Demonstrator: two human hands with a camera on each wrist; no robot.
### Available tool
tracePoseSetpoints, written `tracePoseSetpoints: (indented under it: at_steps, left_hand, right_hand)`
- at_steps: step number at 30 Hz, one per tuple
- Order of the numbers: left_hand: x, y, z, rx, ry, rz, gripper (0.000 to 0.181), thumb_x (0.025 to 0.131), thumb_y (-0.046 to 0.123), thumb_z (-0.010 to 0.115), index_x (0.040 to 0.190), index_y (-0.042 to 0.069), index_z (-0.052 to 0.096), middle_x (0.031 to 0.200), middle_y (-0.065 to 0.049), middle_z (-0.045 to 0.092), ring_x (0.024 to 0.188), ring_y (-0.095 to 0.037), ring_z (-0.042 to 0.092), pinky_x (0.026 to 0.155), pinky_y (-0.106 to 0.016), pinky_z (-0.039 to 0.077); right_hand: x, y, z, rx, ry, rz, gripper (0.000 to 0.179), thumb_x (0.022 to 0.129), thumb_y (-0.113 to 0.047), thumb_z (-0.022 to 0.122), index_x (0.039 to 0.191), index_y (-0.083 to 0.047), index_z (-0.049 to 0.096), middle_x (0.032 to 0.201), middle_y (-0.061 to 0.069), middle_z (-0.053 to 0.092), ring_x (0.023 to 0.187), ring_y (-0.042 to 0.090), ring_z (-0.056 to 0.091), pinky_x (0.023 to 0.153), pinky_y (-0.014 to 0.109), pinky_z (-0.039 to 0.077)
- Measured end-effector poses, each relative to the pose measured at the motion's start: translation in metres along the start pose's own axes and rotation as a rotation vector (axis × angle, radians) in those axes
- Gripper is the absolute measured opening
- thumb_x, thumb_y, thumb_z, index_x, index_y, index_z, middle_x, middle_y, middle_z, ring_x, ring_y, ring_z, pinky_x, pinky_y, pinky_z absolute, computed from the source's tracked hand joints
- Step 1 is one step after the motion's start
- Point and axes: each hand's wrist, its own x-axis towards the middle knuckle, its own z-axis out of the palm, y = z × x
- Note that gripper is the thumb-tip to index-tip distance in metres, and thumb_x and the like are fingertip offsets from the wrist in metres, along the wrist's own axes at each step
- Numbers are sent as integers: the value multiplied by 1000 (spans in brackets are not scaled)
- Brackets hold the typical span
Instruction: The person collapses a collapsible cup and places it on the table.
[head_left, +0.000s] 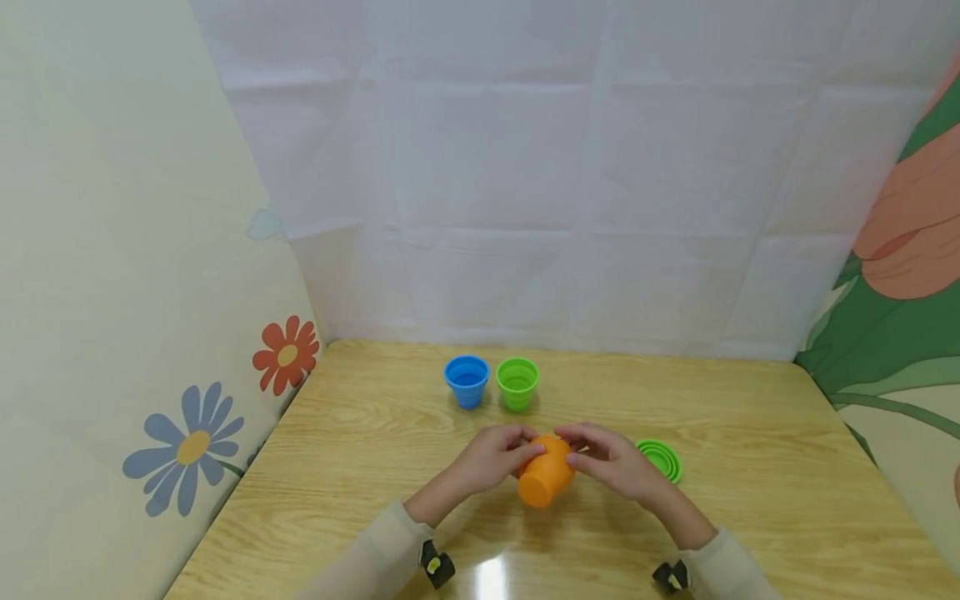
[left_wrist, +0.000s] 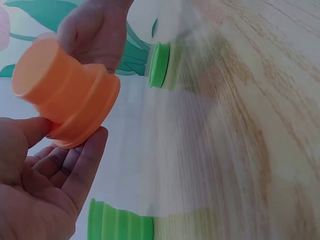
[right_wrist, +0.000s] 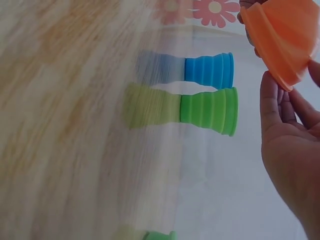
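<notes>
An orange collapsible cup [head_left: 545, 473] is held up between both hands, tilted with its base toward me and its rim facing away. My left hand [head_left: 491, 457] pinches the rim side, thumb on the outer wall, as the left wrist view shows. On the opposite side, my right hand [head_left: 617, 463] pinches the rim between thumb and fingers, seen in the right wrist view. The cup's folds [left_wrist: 75, 95] look uneven, with the wall partly pushed in. The inside of the cup is hidden.
Beyond the hands, a blue cup [head_left: 467, 382] and a green cup [head_left: 517, 383] stand expanded side by side on the wooden table [head_left: 360, 417]. A flattened green cup [head_left: 660, 461] lies beside my right wrist. A white cloth [head_left: 510, 183] hangs at the back.
</notes>
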Motion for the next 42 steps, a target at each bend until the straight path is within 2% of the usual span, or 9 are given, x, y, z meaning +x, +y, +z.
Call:
tracePoseSetpoints:
  at_steps: [5,9,10,16,19,25,32,37,42]
  left_hand:
    - [-1,2,-1,35,44,22,30,93,33,56,107,7,62,88,-2,69,69,-10,64,59,-25,56]
    - [-1,3,1,46,46,38,28,95,30,54,107,6,63,88,-3,69,67,-9,63,57,-24,55]
    - [-3,7,1,44,40,38,26,96,27,53,108,5,62,89,-5,69,66,-10,63,58,-26,56]
    - [-3,9,2,-56,-22,27,26,96,25,54,114,8,58,93,-6,68,73,-14,65,64,-39,58]
    - [0,5,2,-56,-12,41,27,94,30,56,114,12,59,90,-2,65,75,-14,63,64,-34,58]
    - [1,7,2,-68,2,47,28,93,31,58,111,9,59,90,-3,64,75,-14,63,63,-32,58]
    - [2,8,5,-88,-2,60,28,93,29,58,112,8,59,89,-4,65,71,-14,65,58,-30,57]
    - [2,8,6,-64,-16,54,27,93,28,57,111,8,59,89,-3,65,72,-13,64,58,-31,57]
    - [3,8,5,-14,-28,67,24,94,23,56,111,5,59,93,-5,67,71,-9,64,57,-28,57]
  right_hand:
    - [-2,0,-3,101,-69,-10,46,93,-15,57,137,-7,45,128,16,52,109,20,55,85,31,53]
    - [-3,-1,-4,122,-80,-26,48,93,-12,57,138,-4,42,128,18,51,108,20,55,85,30,53]
    - [-3,-2,-4,115,-72,-28,48,93,-12,57,138,-3,42,128,18,52,108,20,55,85,30,53]
    - [-2,-8,-3,52,-14,-23,44,94,-14,56,135,-3,46,123,14,55,101,15,54,82,29,54]
    - [-1,-7,-3,47,4,-28,42,94,-14,56,134,-5,48,122,14,56,100,16,54,80,31,55]
    - [-1,-3,-2,87,45,5,40,96,-17,54,133,-4,49,121,17,56,101,18,58,79,34,55]
    - [1,-3,1,132,77,59,36,96,-22,52,127,-3,53,119,20,57,92,21,62,74,37,56]
    - [1,-4,4,91,106,86,36,95,-26,55,123,-3,56,113,17,60,88,20,63,70,36,57]
    - [2,-6,5,20,143,79,32,94,-22,57,119,-2,58,107,17,62,85,15,62,67,36,57]
